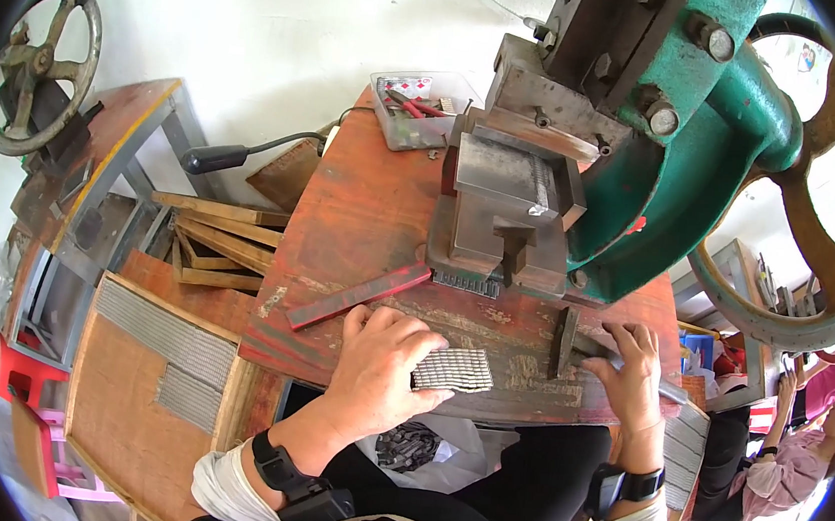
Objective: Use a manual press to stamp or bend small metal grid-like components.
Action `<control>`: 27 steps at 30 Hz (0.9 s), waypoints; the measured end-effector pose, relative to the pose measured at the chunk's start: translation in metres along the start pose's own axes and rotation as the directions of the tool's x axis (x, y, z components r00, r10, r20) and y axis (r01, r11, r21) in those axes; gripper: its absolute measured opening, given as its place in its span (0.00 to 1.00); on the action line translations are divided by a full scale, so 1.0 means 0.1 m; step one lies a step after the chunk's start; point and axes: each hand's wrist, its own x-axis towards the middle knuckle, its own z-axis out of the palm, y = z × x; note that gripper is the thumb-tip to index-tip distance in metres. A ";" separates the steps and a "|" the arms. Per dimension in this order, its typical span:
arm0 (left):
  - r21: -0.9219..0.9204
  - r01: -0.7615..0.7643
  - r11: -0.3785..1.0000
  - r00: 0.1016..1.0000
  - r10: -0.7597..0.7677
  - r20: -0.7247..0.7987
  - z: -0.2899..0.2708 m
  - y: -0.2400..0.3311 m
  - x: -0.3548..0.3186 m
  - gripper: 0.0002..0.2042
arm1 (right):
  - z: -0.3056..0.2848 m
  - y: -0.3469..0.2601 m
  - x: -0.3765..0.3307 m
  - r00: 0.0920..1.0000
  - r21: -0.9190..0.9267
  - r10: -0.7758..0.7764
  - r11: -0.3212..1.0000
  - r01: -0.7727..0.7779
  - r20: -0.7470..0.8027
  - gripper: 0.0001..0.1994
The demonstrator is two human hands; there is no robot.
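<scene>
Grey stacked metal strips (452, 369) sit pinched between the left hand's (377, 372) thumb and curled fingers; the right hand (630, 376) grips a metal bar (619, 363).

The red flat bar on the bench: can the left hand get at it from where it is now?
Probably yes. The red flat bar lies bare, just beyond the left hand, with nothing between; but that hand already grips a stack of small grey pieces.
</scene>
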 end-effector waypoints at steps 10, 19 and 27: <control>-0.022 0.049 0.999 0.998 -0.050 -0.025 0.02 0.02 -0.03 0.25 | -0.25 -0.63 0.08 0.967 0.244 -0.202 0.956 0.162 0.152 0.21; -0.044 0.047 0.998 0.997 -0.050 -0.063 0.03 0.04 -0.01 0.23 | -0.37 -1.24 0.10 0.863 0.165 -0.353 0.935 0.314 0.360 0.21; -0.046 0.044 0.998 0.997 -0.047 -0.060 0.04 0.02 -0.01 0.24 | -0.31 -1.25 0.09 0.865 0.220 -0.378 0.922 0.319 0.331 0.20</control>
